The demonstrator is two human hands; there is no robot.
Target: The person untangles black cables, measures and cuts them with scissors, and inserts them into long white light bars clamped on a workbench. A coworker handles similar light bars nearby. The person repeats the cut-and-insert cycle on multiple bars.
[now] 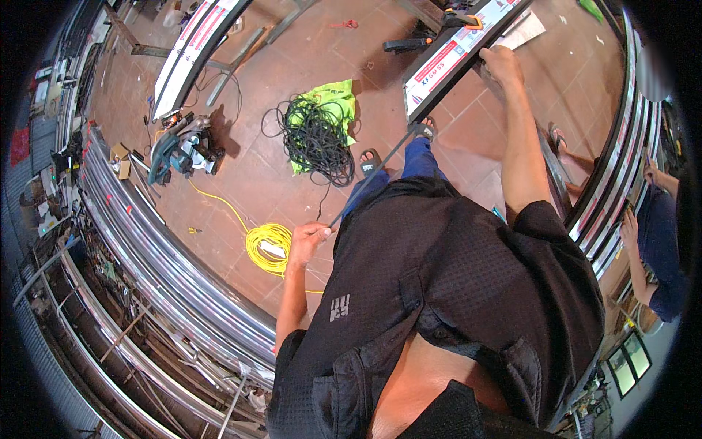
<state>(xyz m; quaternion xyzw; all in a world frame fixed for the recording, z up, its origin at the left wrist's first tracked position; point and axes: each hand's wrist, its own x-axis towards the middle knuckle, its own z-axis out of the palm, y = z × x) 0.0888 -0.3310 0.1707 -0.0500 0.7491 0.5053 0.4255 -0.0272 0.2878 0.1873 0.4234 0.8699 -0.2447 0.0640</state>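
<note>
1. Dark strip (393, 154): I see it running straight and slanting from the left grip, past the wearer's legs, up to the near end of the long bar (431, 77). How it meets the bar there I cannot make out.
2. Left grip (308, 240): my left side is closed, thumb and fingers pinching the lower end of the strip, out beside the dark shirt (453, 271).
3. Right grip (503, 66): on that arm, reaching forward, I have the fingers folded against the bar's right edge. I cannot tell whether they are gripping anything.
4. The bar is white on top with printed red labels, black along its side; an orange-and-black clamp (472, 22) sits across it farther up.
5. On the red tiled floor (241, 183), ahead of the wearer's sandals, I have a tangle of black cable (314, 143) on a lime-green bag (336, 102).
6. Left of that I see a power saw (186, 150); nearer, a yellow coil of cable (256, 240).
7. Farther left lies a bundle of long metal bars (172, 249).
8. At my right edge, another person's hand (630, 230) is by more long bars (603, 197).
</note>
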